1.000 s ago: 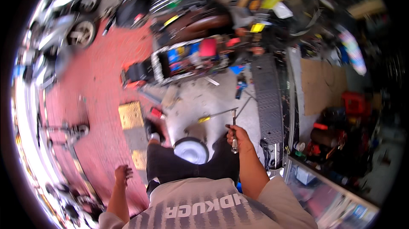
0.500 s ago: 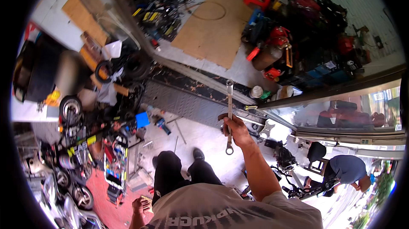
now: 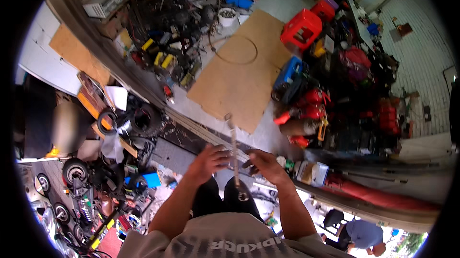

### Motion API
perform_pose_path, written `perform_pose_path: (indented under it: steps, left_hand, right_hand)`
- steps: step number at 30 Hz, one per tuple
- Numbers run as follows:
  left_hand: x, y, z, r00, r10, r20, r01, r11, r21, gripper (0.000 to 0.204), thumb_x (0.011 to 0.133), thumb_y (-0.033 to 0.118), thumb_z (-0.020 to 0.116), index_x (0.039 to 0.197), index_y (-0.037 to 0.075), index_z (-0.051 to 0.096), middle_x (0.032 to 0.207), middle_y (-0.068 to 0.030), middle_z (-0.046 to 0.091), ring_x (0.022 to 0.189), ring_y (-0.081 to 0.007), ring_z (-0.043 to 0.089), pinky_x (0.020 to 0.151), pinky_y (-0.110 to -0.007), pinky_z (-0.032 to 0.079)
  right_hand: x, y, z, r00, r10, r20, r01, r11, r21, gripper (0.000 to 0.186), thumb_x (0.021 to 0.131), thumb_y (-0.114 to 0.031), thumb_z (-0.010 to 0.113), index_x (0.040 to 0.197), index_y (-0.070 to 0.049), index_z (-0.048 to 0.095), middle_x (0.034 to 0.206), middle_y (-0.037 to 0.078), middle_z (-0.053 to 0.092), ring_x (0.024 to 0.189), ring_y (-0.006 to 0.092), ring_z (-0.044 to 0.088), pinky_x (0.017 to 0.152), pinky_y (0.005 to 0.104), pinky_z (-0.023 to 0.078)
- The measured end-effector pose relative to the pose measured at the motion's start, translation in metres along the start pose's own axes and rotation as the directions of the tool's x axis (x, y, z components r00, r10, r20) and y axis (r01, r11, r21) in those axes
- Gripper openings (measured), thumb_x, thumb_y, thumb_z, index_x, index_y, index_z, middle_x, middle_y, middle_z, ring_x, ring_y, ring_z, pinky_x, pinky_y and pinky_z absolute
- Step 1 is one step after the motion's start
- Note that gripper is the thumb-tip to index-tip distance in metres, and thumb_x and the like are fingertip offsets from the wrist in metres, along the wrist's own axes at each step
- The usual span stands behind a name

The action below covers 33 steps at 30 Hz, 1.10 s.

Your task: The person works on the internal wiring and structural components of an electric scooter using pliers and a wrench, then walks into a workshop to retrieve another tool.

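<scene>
A long double-ended ring wrench (image 3: 234,143), smeared by motion, stands nearly upright in the picture between my two hands. My left hand (image 3: 209,163) is just left of its shaft with the fingers stretched toward it; whether the fingertips touch the metal I cannot tell. On the other side, my right hand (image 3: 266,166) has its fingers apart, with a small gap to the wrench. The wrench's lower ring end hangs over my dark trousers, and its upper end shows against the floor by the doorway.
Past the door sill, cardboard (image 3: 230,76) lies on the floor with a thin hoop (image 3: 256,49) on it. Red stools (image 3: 301,29) and piled tools are to the right, loose parts and tyres (image 3: 146,119) to the left. Another person (image 3: 365,234) bends over at lower right.
My right hand has let go of the wrench, which has moved left in the picture. My left hand has come up from the lower left beside it. The view has shifted toward the doorway.
</scene>
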<state>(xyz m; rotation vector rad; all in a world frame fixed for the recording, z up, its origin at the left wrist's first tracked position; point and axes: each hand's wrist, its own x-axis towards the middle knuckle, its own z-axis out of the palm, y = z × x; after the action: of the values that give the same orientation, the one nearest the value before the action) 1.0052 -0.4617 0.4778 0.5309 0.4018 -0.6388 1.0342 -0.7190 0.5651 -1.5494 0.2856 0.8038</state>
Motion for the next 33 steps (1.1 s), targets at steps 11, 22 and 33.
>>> perform_pose_path:
  steps: [11, 22, 33]
  left_hand:
    - [0.043, 0.105, -0.244, 0.367, 0.4, -0.84, 0.492, 0.682, 0.54, 0.038, 0.09, 0.041, 0.07, 0.091, 0.003, 0.07, 0.057, -0.0025, 0.049, 0.05, -0.0209, 0.053, 0.045, -0.042, 0.042]
    - [0.051, 0.094, -0.049, 0.051, -0.038, -0.998, 0.313, 0.95, -0.02, 0.022, 0.093, 0.027, 0.071, 0.08, 0.011, 0.065, 0.058, -0.0044, 0.053, 0.045, -0.0194, 0.048, 0.046, -0.044, 0.043]
    - [0.292, 0.446, -0.171, 0.086, 0.978, -0.192, 0.758, 0.061, 0.65, 0.054, 0.092, 0.05, 0.065, 0.084, -0.002, 0.071, 0.07, -0.0173, 0.068, 0.069, -0.0313, 0.07, 0.066, -0.046, 0.053]
  right_hand:
    - [0.128, 0.1, -0.254, 0.934, -0.312, -0.176, 0.034, 0.566, -0.824, 0.025, 0.094, -0.022, 0.069, 0.111, -0.004, 0.074, 0.088, 0.008, 0.073, 0.077, 0.0228, 0.073, 0.067, 0.033, 0.058]
    - [0.428, -0.224, -0.339, 0.985, -0.014, -0.172, 0.001, 0.997, -0.079, 0.012, 0.099, -0.016, 0.067, 0.096, -0.004, 0.066, 0.073, 0.006, 0.067, 0.056, 0.0135, 0.06, 0.049, 0.028, 0.044]
    - [0.61, -0.379, -0.256, 0.999, -0.002, -0.051, -0.015, 0.941, -0.339, 0.021, 0.098, -0.021, 0.065, 0.104, 0.0, 0.068, 0.077, 0.009, 0.07, 0.058, 0.0148, 0.062, 0.052, 0.0292, 0.047]
